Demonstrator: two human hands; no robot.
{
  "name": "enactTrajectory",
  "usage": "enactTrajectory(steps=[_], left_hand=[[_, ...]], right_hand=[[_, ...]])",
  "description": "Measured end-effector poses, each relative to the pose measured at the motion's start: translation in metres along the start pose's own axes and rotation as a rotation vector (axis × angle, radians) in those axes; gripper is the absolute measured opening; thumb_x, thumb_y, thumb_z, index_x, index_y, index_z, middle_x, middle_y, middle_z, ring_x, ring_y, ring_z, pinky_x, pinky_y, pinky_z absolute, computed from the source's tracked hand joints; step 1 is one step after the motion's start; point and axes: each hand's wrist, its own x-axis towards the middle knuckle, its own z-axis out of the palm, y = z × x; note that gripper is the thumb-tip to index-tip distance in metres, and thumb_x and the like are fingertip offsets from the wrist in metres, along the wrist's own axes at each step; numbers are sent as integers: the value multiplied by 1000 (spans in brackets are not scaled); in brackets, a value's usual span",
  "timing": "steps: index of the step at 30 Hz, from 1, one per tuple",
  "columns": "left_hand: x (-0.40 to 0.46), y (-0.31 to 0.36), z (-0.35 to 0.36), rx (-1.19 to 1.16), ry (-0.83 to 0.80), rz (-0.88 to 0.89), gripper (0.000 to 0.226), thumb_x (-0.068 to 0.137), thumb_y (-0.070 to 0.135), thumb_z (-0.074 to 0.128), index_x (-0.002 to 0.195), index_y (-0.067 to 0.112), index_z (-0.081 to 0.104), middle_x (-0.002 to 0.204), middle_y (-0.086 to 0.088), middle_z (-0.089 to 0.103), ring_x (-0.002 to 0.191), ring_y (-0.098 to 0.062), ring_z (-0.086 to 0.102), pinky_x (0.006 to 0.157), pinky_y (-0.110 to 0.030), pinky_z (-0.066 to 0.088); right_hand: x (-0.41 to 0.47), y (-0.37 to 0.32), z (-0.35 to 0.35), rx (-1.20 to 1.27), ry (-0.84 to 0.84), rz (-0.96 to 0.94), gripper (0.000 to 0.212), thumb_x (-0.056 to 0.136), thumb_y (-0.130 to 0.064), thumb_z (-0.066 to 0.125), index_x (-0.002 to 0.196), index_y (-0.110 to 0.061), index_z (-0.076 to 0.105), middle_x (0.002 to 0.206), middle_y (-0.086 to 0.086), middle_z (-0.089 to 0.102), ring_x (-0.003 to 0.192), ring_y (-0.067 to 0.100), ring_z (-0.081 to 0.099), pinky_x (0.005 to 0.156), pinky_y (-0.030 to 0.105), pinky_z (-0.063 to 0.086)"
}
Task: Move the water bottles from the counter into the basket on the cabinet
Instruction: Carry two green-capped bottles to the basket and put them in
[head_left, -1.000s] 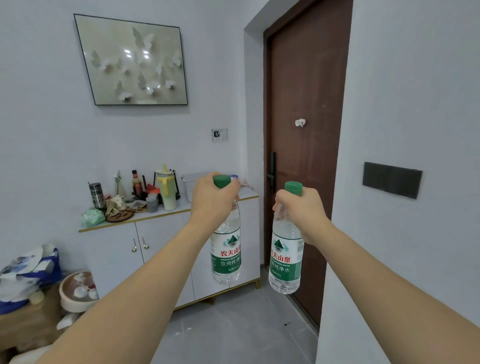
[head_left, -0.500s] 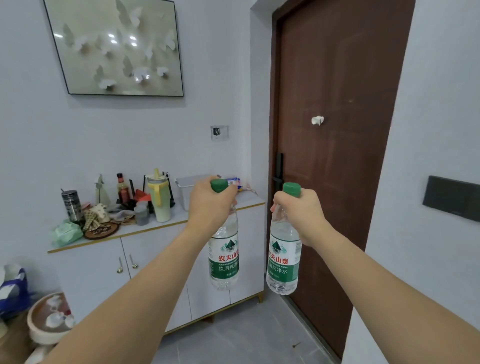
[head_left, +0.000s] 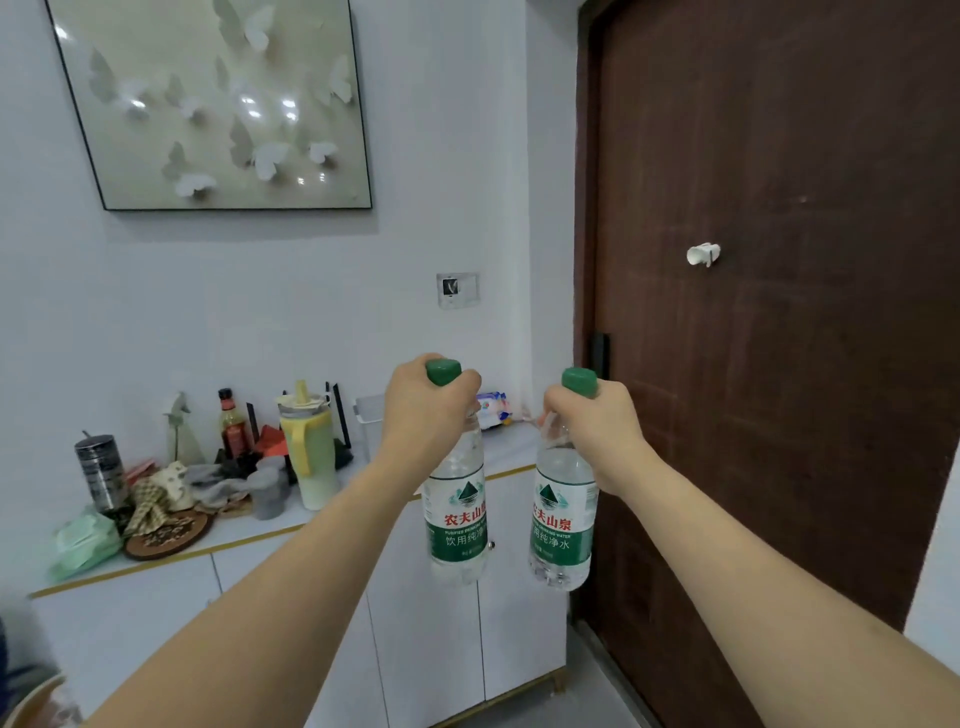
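Note:
I hold two clear water bottles with green caps and green-and-white labels, both hanging upright by the neck. My left hand (head_left: 426, 410) grips the left bottle (head_left: 457, 519). My right hand (head_left: 597, 426) grips the right bottle (head_left: 563, 525). Both hang in the air in front of the white cabinet (head_left: 431, 639). A pale grey basket (head_left: 370, 415) stands on the cabinet top, mostly hidden behind my left hand.
The cabinet top holds a yellow-green jug (head_left: 309, 452), a dark sauce bottle (head_left: 234, 426), a steel tumbler (head_left: 101, 473), cloths, a round wooden tray (head_left: 166, 535) and a green packet (head_left: 83, 540). A dark brown door (head_left: 779, 312) stands at the right. A framed butterfly picture (head_left: 218, 98) hangs above.
I have come closer to the cabinet and door, which now look larger. Both hands keep the same grip on the bottles, side by side.

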Motion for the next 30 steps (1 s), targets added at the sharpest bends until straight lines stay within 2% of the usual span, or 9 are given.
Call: enactTrajectory(steps=[6, 8, 10, 12, 15, 19, 23, 27, 30], left_hand=[[66, -45, 7, 62, 44, -9, 22, 71, 17, 61, 73, -4, 56, 55, -12, 58, 53, -19, 59, 66, -55, 60], [87, -61, 10, 83, 45, -11, 22, 73, 16, 61, 75, -5, 57, 63, -24, 61, 52, -16, 59, 64, -53, 61], [108, -77, 12, 102, 45, -12, 20, 74, 15, 61, 76, -4, 59, 68, -24, 65, 50, -11, 60, 61, -49, 62], [132, -94, 14, 110, 43, -17, 18, 74, 16, 61, 74, -1, 60, 65, -19, 67, 53, -13, 60, 57, -45, 62], [171, -118, 14, 101, 33, -14, 11, 76, 15, 61, 73, 4, 61, 54, -3, 67, 49, -6, 60, 49, -29, 57], [234, -146, 10, 83, 36, -13, 17, 72, 19, 61, 73, 3, 60, 59, -12, 66, 51, -15, 61, 61, -45, 63], [300, -171, 2, 47, 35, -26, 14, 69, 19, 61, 73, 5, 61, 59, -10, 69, 49, -14, 61, 58, -40, 61], [356, -201, -5, 57, 42, -24, 16, 71, 20, 61, 74, 4, 62, 60, -9, 69, 58, -24, 63, 66, -50, 62], [390, -220, -8, 2, 71, -41, 10, 73, 16, 61, 74, 6, 61, 58, -8, 68, 60, -24, 64, 54, -35, 59]], right_hand=[[76, 36, 29, -31, -29, 32, 10, 60, -18, 60, 59, -8, 60, 56, 9, 61, 53, 20, 53, 56, 32, 41], [100, 50, 38, -50, -32, 46, 10, 61, -19, 62, 59, -9, 61, 55, 6, 63, 50, 17, 53, 54, 29, 42], [124, 65, 47, -51, -29, 67, 9, 61, -19, 62, 58, -10, 61, 54, 5, 63, 48, 16, 51, 52, 27, 41], [147, 79, 57, -35, -22, 87, 9, 60, -17, 61, 53, -14, 60, 55, 7, 63, 50, 19, 51, 53, 28, 42], [184, 99, 76, -32, -20, 84, 15, 61, -16, 61, 46, -16, 59, 53, 6, 63, 49, 19, 52, 53, 28, 42], [240, 115, 108, -43, -24, 95, 9, 59, -18, 61, 59, -9, 61, 56, 9, 63, 53, 22, 55, 58, 33, 45], [298, 124, 144, -45, -27, 94, 15, 61, -17, 60, 67, -4, 65, 57, 5, 69, 48, 13, 58, 56, 28, 47], [351, 134, 177, -21, -30, 75, 12, 62, -17, 60, 65, -6, 65, 57, 4, 70, 48, 12, 59, 54, 26, 49], [387, 141, 199, -8, -47, 85, 5, 66, -12, 61, 64, -8, 63, 55, 4, 68, 48, 16, 58, 51, 25, 47]])
